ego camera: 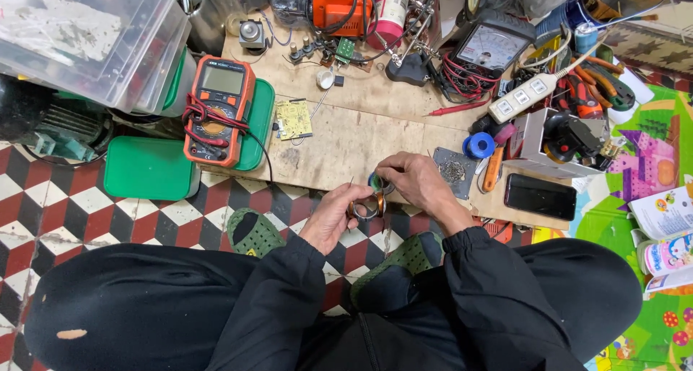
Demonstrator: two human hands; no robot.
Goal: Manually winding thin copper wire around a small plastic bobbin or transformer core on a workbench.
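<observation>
Copper coil ring (367,208) held at frame centre, just off front edge of plywood board (346,136), over checkered floor; lifted clear, likely for close view. Left hand (333,216) clasps ring from below, palm up, fingers curled. Right hand (413,182) pinches small green-blue piece (377,181) just above ring, wrist bent inward. Orange multimeter (219,107) upper left, dark phone (540,195) right.
</observation>
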